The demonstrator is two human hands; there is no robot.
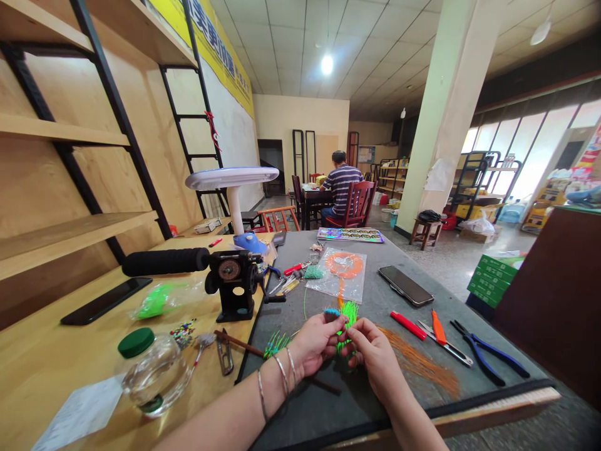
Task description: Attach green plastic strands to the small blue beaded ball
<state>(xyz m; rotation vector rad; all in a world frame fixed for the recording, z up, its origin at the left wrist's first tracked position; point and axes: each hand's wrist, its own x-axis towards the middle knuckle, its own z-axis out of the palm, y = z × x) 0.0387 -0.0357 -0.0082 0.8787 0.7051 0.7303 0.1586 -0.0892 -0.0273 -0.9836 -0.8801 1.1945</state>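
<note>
I see both hands low in view, nearer than black winder (233,282) and to its right. Left hand (313,346) and right hand (370,356) together, both pinched on green strand bundle (348,315). Bundle upright between fingertips, long axis pointing away from me, loose ends fanning above. Left fingertips on its blue end, so left hand marginally nearer. Orange strands (417,363) far right of winder. Red cutter (407,325), then phone (405,285), right of winder, farther back.

I'm seeing the phone (405,285) lying right of the bag (340,279), on the mat (328,401). The jar's (153,376) sitting before the winder (233,283).
</note>
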